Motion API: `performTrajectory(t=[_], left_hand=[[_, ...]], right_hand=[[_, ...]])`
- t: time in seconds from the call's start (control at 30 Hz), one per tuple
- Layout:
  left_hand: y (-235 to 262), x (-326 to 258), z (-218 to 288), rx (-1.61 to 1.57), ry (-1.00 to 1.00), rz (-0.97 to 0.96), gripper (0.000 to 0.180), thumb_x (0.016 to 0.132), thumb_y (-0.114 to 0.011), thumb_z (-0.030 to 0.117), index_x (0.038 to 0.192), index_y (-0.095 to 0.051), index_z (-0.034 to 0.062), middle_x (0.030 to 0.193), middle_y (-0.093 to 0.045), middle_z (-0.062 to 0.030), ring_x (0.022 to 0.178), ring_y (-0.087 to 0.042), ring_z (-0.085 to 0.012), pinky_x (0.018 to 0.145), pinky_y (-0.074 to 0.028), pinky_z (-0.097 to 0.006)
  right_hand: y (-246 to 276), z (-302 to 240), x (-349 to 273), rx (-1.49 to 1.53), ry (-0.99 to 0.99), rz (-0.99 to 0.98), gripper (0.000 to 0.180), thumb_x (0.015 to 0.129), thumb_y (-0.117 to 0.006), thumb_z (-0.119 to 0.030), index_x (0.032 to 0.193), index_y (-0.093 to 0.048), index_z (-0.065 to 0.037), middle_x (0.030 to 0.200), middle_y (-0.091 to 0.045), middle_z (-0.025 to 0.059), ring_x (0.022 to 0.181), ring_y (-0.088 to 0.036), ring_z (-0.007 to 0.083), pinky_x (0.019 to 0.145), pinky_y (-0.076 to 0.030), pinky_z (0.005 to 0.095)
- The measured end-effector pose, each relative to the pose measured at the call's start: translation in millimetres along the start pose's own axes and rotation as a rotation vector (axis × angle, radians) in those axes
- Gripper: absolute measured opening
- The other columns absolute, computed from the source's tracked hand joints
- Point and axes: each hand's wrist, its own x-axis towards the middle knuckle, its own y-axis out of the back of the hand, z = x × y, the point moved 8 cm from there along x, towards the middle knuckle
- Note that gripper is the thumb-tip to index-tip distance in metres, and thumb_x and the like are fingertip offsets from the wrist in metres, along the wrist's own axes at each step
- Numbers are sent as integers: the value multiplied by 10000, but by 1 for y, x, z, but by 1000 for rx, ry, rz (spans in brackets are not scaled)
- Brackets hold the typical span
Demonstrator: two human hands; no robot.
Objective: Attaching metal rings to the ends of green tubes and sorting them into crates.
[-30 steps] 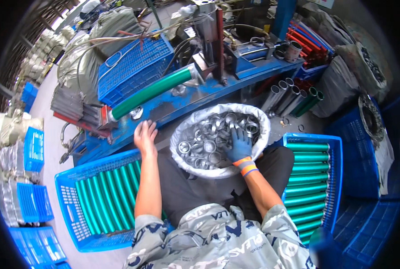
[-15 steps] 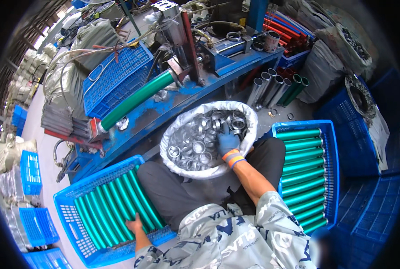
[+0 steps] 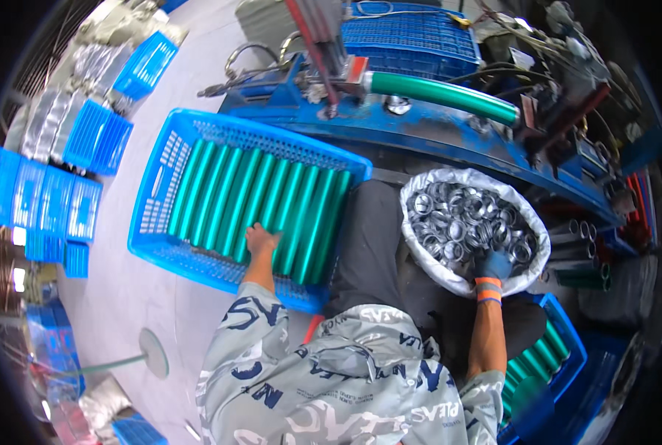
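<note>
Left hand (image 3: pixel 262 240) at 9 o'clock, right hand (image 3: pixel 493 265) toward 3, grips unclear; green tubes (image 3: pixel 255 206) likely stiff, slick: best held mid-length

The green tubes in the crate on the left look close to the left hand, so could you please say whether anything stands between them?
Nothing visible does: the left hand is at the near ends of the green tubes, past the blue crate's near wall. Contact is unclear.
</note>
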Motion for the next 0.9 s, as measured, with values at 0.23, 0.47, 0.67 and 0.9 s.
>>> performTrajectory(t=[0.23, 0.47, 0.67, 0.9], left_hand=[[6, 18, -9, -112, -32, 53, 780, 907, -861, 616, 1404, -674, 44, 1463, -628, -217, 1404, -593, -430, 1162, -552, -544], [88, 112, -53, -108, -86, 472, 791, 917, -853, 453, 1540, -601, 36, 1577, -590, -230, 1444, -570, -443, 1212, -507, -573], [35, 162, -89, -272, 17, -15, 1238, 857, -866, 722, 1751, -364, 28, 1833, -331, -229, 1680, -346, -426, 1343, -352, -628], [65, 157, -64, -271, 9, 181, 1145, 649, -1005, 713, 1439, -600, -11, 1502, -633, -239, 1442, -591, -427, 1161, -548, -568]], right_hand=[[35, -29, -21, 287, 77, -124, 318, 892, -843, -363, 1172, -905, -226, 1275, -827, 112, 1279, -756, 385, 1021, -622, 483], [30, -53, -24, 307, 31, -307, 269, 898, -842, -319, 1050, -901, -104, 1704, -551, 234, 1337, -728, 417, 1022, -622, 475], [18, -67, -28, 301, 104, -198, 372, 888, -885, -404, 1080, -873, -85, 1330, -753, 232, 1146, -772, 442, 950, -615, 526], [50, -109, -39, 193, 282, 199, 465, 892, -911, -560, 1203, -789, -237, 992, -790, 117, 834, -784, 329, 647, -611, 476]])
